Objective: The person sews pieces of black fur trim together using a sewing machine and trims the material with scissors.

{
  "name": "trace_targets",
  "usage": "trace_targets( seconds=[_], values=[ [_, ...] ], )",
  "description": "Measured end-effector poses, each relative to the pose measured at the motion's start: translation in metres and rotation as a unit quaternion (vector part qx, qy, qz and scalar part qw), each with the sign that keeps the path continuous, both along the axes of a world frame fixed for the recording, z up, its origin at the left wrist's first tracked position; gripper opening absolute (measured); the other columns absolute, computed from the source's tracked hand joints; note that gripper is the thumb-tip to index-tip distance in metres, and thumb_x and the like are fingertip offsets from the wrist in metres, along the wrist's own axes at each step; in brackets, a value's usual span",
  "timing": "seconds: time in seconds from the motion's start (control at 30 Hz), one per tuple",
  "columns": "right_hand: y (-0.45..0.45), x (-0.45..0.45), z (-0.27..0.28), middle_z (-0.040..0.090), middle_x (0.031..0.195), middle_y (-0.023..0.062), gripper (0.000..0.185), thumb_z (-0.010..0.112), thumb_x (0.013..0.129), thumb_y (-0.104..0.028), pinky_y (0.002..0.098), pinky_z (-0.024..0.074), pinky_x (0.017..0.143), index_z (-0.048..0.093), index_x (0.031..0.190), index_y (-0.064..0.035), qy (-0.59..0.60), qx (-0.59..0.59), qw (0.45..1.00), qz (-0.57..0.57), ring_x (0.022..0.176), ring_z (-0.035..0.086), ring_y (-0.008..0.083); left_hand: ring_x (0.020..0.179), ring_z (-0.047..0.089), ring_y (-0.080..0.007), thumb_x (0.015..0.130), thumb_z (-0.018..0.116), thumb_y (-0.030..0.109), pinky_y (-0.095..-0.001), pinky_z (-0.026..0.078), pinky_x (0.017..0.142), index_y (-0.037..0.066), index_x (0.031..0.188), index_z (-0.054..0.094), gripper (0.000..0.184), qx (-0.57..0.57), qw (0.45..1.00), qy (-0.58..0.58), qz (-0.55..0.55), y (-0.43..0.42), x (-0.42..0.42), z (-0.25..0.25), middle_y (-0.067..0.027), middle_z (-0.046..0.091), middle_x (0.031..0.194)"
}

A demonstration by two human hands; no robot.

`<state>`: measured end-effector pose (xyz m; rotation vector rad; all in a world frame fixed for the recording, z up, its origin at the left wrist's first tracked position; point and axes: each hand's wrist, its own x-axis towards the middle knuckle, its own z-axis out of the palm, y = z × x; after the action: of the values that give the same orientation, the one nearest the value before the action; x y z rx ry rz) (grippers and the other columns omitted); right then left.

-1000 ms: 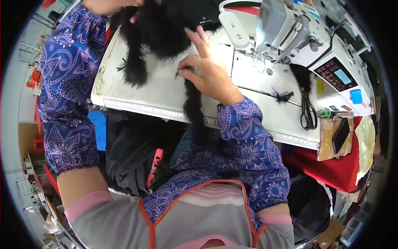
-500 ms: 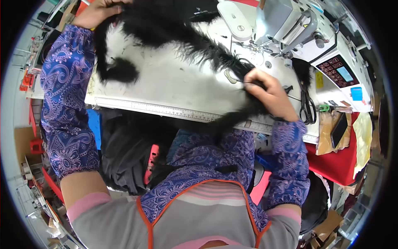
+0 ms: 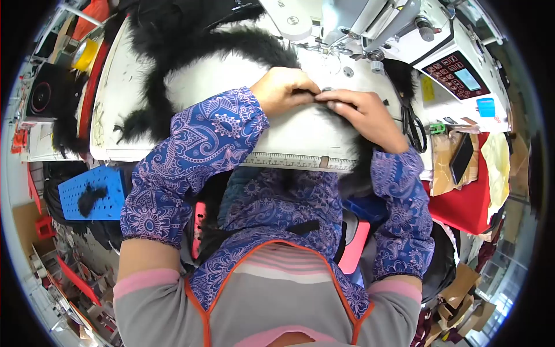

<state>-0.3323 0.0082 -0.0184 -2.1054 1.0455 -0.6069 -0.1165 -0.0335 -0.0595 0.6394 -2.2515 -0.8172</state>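
Left hand [image 3: 281,90] and right hand [image 3: 371,117] pinch fur [image 3: 245,46] near the machine [image 3: 435,51]. Stitching (if any) cannot be discerned.

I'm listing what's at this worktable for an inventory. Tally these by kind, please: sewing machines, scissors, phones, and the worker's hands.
Sewing machine: 1
Pair of scissors: 1
Phone: 1
Hands, left hand and right hand: 2
Total: 5
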Motion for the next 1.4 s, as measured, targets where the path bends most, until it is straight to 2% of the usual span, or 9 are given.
trace_targets(
  seconds=[0.07,0.1,0.2,0.33,0.5,0.87,1.17,1.33,1.4],
  values=[
    [0.011,-0.018,0.025,0.063,0.089,0.0165,0.023,0.048,0.086,-0.009,0.0323,0.0469,0.073,0.056,0.106,-0.0017,0.137,0.011,0.988,-0.073,0.078,0.061,0.0274,0.073,0.062,-0.0195,0.072,0.068,0.001,-0.0274,0.050,0.067,0.001,0.086,0.065,0.014,0.083,0.995,0.015,0.057,0.000,0.005,0.002,-0.0093,0.062,0.080],
    [0.016,-0.027,0.026,0.061,0.087,0.0180,0.021,0.047,0.086,-0.008,0.0352,0.0468,0.071,0.054,0.104,-0.0006,0.225,-0.047,0.964,-0.130,0.079,0.060,0.0310,0.073,0.061,-0.0215,0.071,0.068,0.001,-0.0277,0.050,0.066,0.002,0.087,0.065,0.016,-0.072,0.994,0.015,0.077,-0.006,0.009,-0.001,-0.0080,0.062,0.079],
    [0.022,-0.053,0.026,0.057,0.085,0.0192,0.013,0.050,0.083,-0.006,0.0425,0.0457,0.067,0.052,0.093,0.0003,0.346,-0.172,0.902,-0.195,0.079,0.055,0.0382,0.078,0.057,-0.0223,0.066,0.070,0.005,-0.0319,0.048,0.068,0.005,0.082,0.067,0.016,-0.182,0.968,-0.070,0.160,-0.008,0.016,0.000,-0.0053,0.062,0.080],
    [0.029,-0.031,0.023,0.053,0.088,0.0137,0.018,0.057,0.074,-0.001,0.0372,0.0455,0.067,0.056,0.092,-0.0033,0.309,-0.286,0.896,-0.141,0.078,0.056,0.0304,0.077,0.056,-0.0214,0.064,0.071,0.006,-0.0324,0.047,0.069,0.006,0.079,0.068,0.015,-0.279,0.943,-0.085,0.158,-0.003,0.011,0.006,-0.0048,0.061,0.080],
    [0.009,0.015,-0.013,0.056,0.089,0.0112,0.013,0.061,0.074,-0.004,0.0329,0.0442,0.065,0.059,0.087,-0.0025,0.039,-0.170,0.979,-0.109,0.078,0.056,0.0282,0.075,0.054,-0.0223,0.064,0.070,0.006,-0.0314,0.043,0.069,0.007,0.079,0.067,0.015,-0.204,0.963,-0.071,0.158,-0.007,0.014,-0.004,-0.0038,0.056,0.074],
    [-0.019,0.021,-0.032,0.056,0.077,0.0107,0.014,0.064,0.073,-0.008,0.0342,0.0439,0.065,0.060,0.085,-0.0018,0.043,-0.235,0.963,-0.127,0.074,0.056,0.0277,0.075,0.057,-0.0249,0.064,0.072,0.007,-0.0323,0.048,0.066,0.003,0.083,0.066,0.020,-0.106,0.989,-0.006,0.099,-0.014,-0.006,-0.009,-0.0075,0.059,0.077],
    [-0.020,0.010,-0.033,0.057,0.078,0.0079,0.016,0.064,0.076,-0.009,0.0288,0.0432,0.061,0.065,0.090,-0.0028,0.034,-0.191,0.973,-0.126,0.069,0.056,0.0219,0.071,0.059,-0.0153,0.068,0.072,0.001,-0.0242,0.048,0.065,0.003,0.087,0.067,0.020,-0.011,0.997,-0.038,0.065,-0.018,0.006,-0.003,-0.0049,0.060,0.078],
    [-0.020,0.011,-0.033,0.056,0.077,0.0078,0.016,0.064,0.075,-0.006,0.0280,0.0423,0.059,0.064,0.091,-0.0014,0.025,-0.181,0.975,-0.124,0.068,0.055,0.0209,0.073,0.058,-0.0169,0.068,0.071,0.001,-0.0259,0.047,0.066,0.003,0.086,0.067,0.018,0.000,0.998,-0.033,0.061,-0.022,0.014,-0.003,-0.0048,0.059,0.077],
    [-0.020,0.013,-0.031,0.056,0.077,0.0080,0.015,0.064,0.076,-0.005,0.0282,0.0424,0.059,0.064,0.091,-0.0012,0.024,-0.180,0.975,-0.127,0.068,0.055,0.0210,0.073,0.056,-0.0191,0.067,0.073,0.006,-0.0283,0.046,0.067,0.003,0.085,0.067,0.019,-0.102,0.992,-0.044,0.065,-0.024,0.011,-0.001,-0.0052,0.059,0.077]
  ],
)
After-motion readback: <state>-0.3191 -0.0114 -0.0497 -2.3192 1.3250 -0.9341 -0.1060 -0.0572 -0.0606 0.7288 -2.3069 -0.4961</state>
